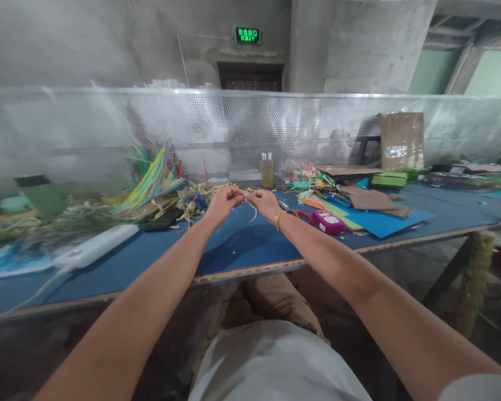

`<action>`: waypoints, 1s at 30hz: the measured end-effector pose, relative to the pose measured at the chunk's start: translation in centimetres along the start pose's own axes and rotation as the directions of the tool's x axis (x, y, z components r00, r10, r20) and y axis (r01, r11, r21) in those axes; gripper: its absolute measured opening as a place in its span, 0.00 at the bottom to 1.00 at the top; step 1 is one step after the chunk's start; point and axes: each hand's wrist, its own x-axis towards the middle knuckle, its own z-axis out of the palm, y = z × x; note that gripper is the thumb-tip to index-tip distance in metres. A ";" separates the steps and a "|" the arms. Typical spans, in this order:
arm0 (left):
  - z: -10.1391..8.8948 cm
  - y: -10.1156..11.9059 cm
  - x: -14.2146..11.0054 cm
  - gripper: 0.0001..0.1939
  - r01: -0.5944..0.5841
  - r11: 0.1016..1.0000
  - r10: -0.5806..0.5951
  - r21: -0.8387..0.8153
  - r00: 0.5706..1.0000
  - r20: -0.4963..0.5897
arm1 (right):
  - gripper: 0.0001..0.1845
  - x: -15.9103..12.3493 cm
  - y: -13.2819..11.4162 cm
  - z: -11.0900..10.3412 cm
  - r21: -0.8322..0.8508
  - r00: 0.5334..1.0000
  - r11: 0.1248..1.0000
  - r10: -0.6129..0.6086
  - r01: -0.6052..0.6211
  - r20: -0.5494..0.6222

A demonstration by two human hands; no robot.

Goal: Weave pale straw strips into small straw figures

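Both arms reach forward over the blue tabletop point(242, 245). My left hand point(224, 204) and my right hand point(265, 203) meet fingertip to fingertip above it, each closed in a pinch. A thin pale strip point(254, 213) hangs in a curve below the pinched fingers of my right hand; its upper end is hidden between the fingertips of both hands. What the strip is made of is too small to tell. Red-handled scissors point(300, 214) lie just right of my right hand, which wears a gold bracelet point(279, 220).
A white power strip point(96, 245) with a cord lies at left, by heaped green strands and a bundle of colored strips point(150, 172). A bottle point(267, 170) stands behind my hands. On the right are a magenta box point(328, 221), blue sheet point(388, 221) and cardboard point(371, 199).
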 end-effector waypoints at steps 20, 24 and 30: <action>-0.2 -0.4 0.3 0.14 -0.049 0.999 0.049 -0.023 0.999 -0.007 | 0.11 0.4 -0.6 -0.5 0.174 0.996 0.982 -0.072 0.079 -0.048; -0.2 -0.4 0.1 0.14 0.014 1.000 -0.012 -0.027 0.998 0.060 | 0.09 0.4 -0.7 -0.5 0.163 0.994 0.981 -0.112 0.109 0.009; -0.1 -0.9 0.1 0.15 0.138 0.982 -0.128 -0.129 0.988 0.086 | 0.12 0.4 -0.6 -0.3 0.201 0.999 0.978 -0.043 0.048 -0.027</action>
